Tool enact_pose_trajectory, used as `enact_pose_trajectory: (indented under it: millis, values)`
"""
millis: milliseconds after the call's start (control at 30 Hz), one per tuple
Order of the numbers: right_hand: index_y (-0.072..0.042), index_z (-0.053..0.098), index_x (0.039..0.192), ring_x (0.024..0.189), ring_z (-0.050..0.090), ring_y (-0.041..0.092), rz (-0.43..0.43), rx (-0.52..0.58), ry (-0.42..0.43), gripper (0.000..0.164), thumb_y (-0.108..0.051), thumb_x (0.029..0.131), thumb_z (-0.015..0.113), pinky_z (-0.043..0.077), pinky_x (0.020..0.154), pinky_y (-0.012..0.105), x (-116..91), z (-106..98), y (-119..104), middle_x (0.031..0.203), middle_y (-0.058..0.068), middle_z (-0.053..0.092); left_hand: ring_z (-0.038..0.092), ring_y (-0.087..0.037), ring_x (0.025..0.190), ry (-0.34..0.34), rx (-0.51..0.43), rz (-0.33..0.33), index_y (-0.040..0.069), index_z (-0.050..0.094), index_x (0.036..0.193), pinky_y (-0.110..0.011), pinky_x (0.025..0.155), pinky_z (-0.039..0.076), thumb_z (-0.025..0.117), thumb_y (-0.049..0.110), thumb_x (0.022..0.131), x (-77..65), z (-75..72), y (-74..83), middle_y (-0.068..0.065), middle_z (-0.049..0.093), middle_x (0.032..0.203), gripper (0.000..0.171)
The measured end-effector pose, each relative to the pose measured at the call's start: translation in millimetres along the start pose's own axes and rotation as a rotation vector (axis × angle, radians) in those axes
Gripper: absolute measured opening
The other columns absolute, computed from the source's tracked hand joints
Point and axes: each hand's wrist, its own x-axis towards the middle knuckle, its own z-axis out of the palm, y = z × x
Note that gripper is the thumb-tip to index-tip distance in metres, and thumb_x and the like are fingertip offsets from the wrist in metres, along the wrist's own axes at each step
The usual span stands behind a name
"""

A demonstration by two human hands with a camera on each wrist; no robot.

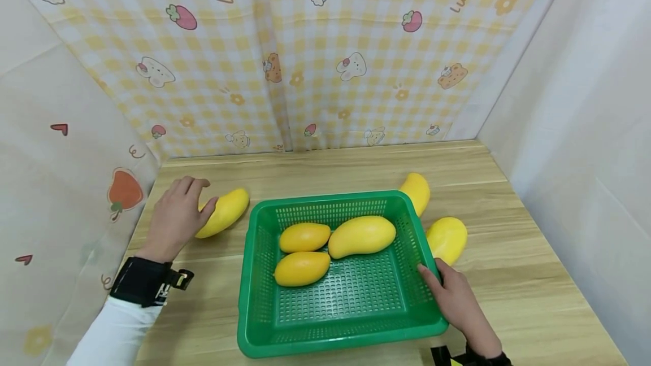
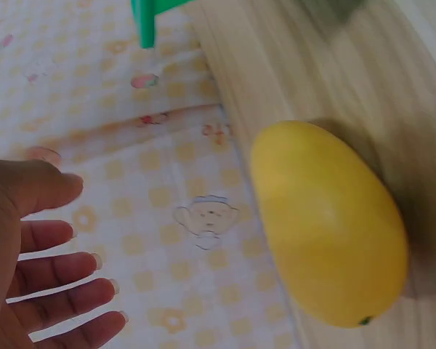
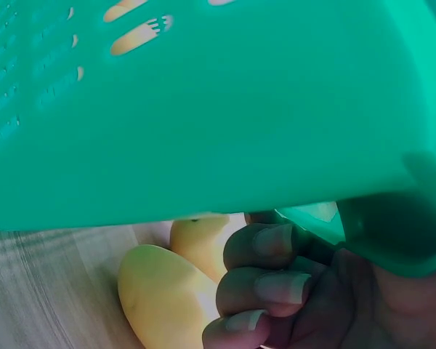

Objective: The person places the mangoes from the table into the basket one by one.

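A green plastic basket (image 1: 335, 349) stands mid-table with three yellow mangoes inside: a large curved mango (image 1: 362, 236), a smaller mango (image 1: 305, 237) and another mango (image 1: 302, 269) in front. My right hand (image 1: 460, 298) grips the basket's right rim, thumb over the inside and fingers curled underneath, as the right wrist view shows. At the left, my left hand (image 1: 175, 216) hovers beside a loose mango (image 1: 224, 213), thumb and fingers spread with nothing between them. In the left wrist view that mango (image 2: 330, 225) lies apart from the fingertips (image 2: 94, 302).
Right of the basket lie two more mangoes, a farther mango (image 1: 416, 192) partly behind the rim and a nearer mango (image 1: 447, 239). A checked cloth (image 1: 315, 72) hangs behind the wooden table (image 1: 529, 275). Pale cloth walls (image 1: 585, 100) flank both sides.
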Motion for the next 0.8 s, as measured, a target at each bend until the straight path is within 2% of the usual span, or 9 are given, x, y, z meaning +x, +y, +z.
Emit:
enact_pose_trajectory:
  millis: [100,233,467,633,800]
  values:
    - [0.0,0.058,0.109,0.057,0.064,0.018,0.002,0.001,0.001,0.042,-0.04,0.099,0.049,0.053,0.049,0.03,0,0,1,0.076,0.008,0.064,0.054,-0.041,0.086,-0.058,-0.016,-0.035,-0.009,0.059,0.106,-0.051,0.064,0.048,0.078,0.012,0.077,-3.7,8.3,-7.7,-0.025,0.056,0.097,0.041]
    - [0.0,0.058,0.109,0.058,0.064,0.018,-0.004,-0.007,0.004,0.043,-0.041,0.099,0.049,0.053,0.05,0.03,0,0,2,0.077,0.008,0.064,0.052,-0.043,0.093,-0.171,-0.028,-0.054,-0.007,0.057,0.11,-0.054,0.071,0.046,0.076,0.017,0.081,-7.4,18.8,-16.5,-0.026,0.055,0.104,0.043]
    - [-0.001,0.058,0.109,0.058,0.064,0.017,0.0,-0.014,0.003,0.042,-0.041,0.099,0.049,0.053,0.05,0.029,0,1,2,0.077,0.008,0.064,0.05,-0.044,0.1,-0.317,-0.057,-0.096,-0.004,0.057,0.113,-0.057,0.075,0.044,0.071,0.021,0.087,-9.7,33.5,-28.6,-0.025,0.054,0.11,0.039]
    - [0.0,0.058,0.108,0.058,0.063,0.017,-0.019,-0.023,0.001,0.04,-0.039,0.1,0.049,0.053,0.05,0.029,0,0,0,0.077,0.008,0.063,0.049,-0.045,0.102,-0.361,-0.047,-0.12,-0.004,0.057,0.112,-0.058,0.076,0.043,0.07,0.022,0.087,-10.7,39.5,-31.1,-0.025,0.053,0.111,0.039]
    - [-0.001,0.058,0.107,0.058,0.063,0.017,-0.018,-0.033,0.005,0.039,-0.039,0.099,0.05,0.053,0.051,0.029,1,0,1,0.076,0.007,0.063,0.049,-0.045,0.102,-0.356,-0.026,-0.119,-0.003,0.057,0.112,-0.058,0.076,0.043,0.07,0.022,0.086,-11.6,43.7,-31.3,-0.025,0.053,0.11,0.039]
